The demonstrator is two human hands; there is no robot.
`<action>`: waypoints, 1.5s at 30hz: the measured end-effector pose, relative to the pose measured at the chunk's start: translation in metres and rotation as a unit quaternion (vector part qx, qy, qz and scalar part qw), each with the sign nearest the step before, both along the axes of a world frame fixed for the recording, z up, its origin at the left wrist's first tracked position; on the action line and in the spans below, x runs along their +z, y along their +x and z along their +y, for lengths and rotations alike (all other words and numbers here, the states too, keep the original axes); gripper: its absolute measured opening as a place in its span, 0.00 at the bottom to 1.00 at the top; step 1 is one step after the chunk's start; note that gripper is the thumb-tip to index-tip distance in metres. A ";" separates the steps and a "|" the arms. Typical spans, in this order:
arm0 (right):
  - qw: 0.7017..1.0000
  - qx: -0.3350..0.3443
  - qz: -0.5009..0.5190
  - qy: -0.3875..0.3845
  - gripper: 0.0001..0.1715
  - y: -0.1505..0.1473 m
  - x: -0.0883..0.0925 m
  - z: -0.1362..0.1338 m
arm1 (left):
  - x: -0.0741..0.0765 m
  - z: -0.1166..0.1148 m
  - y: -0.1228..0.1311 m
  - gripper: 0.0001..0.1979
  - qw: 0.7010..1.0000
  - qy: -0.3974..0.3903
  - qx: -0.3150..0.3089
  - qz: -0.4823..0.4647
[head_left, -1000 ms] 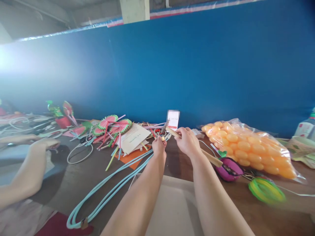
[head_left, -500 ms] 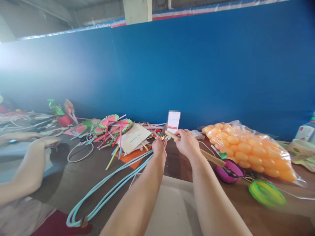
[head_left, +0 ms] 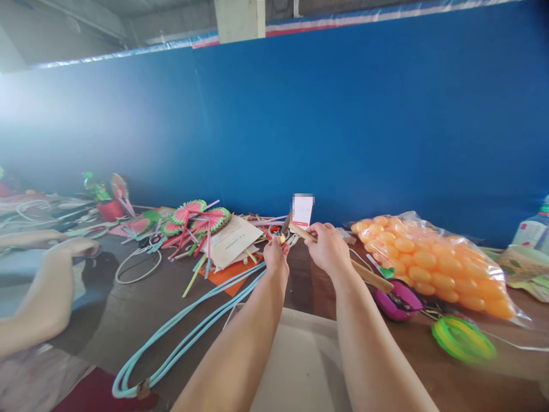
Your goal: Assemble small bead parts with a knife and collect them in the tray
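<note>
My right hand (head_left: 328, 245) is closed round a flat strip of bamboo or wood (head_left: 372, 276). The strip's far end points left towards my other hand, and its near end sticks out behind my right wrist. Just left of it, my left hand (head_left: 277, 252) is closed on a small thing with a yellowish part, and a dark blade-like piece rises beside it; I cannot make out what it is. Both hands are over the table, close together. Behind them stands a white card (head_left: 302, 210) with a red band. A pale tray (head_left: 306, 355) lies under my forearms.
Paper watermelon fans (head_left: 210, 220), a printed sheet (head_left: 234, 241) and light-blue tubing (head_left: 184, 332) lie to the left. On the right are a bag of orange balls (head_left: 429, 260), a magenta pouch (head_left: 397, 303) and green-yellow coils (head_left: 463, 339). A co-worker's arms (head_left: 49, 280) reach in at far left.
Both my hands stay nearly in place, with only slight shifts around the strip and the small thing. The co-worker's hand at the left has moved slightly left.
</note>
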State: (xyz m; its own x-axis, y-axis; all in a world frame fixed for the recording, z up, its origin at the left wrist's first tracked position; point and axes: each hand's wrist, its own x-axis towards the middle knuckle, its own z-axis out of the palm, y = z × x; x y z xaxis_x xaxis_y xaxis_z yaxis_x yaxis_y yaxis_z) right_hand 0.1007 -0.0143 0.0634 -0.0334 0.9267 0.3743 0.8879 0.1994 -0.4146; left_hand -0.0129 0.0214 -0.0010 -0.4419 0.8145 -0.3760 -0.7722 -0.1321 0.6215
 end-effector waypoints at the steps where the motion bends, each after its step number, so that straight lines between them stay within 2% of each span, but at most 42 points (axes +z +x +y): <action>1: 1.000 -0.004 0.005 0.006 0.11 0.001 0.001 0.000 | 0.000 0.000 0.000 0.09 1.000 0.002 0.000 0.003; 10: 0.999 0.031 -0.003 -0.013 0.10 0.000 -0.004 0.001 | -0.002 0.002 -0.001 0.08 1.000 0.008 0.005 -0.026; 15: 0.999 0.004 0.040 0.021 0.11 0.006 0.003 0.000 | 0.000 0.001 -0.001 0.05 0.999 0.022 0.004 -0.028; 20: 0.996 0.024 0.061 0.054 0.12 0.008 0.004 0.001 | 0.003 -0.002 -0.002 0.05 0.999 0.037 -0.001 -0.025; 26: 0.997 0.059 0.044 0.017 0.11 0.005 -0.005 0.004 | 0.006 -0.003 -0.001 0.05 0.998 0.057 -0.004 -0.027; 32: 0.996 0.036 0.068 0.043 0.12 0.009 -0.002 0.004 | 0.005 -0.002 -0.001 0.03 0.998 0.047 -0.010 -0.032; 38: 0.997 0.053 0.058 0.011 0.11 0.007 -0.005 0.005 | 0.003 -0.001 -0.001 0.04 0.998 0.050 -0.010 -0.036; 45: 0.994 0.042 0.100 0.032 0.12 0.011 -0.005 0.007 | 0.002 0.000 -0.001 0.03 0.998 0.056 -0.011 -0.019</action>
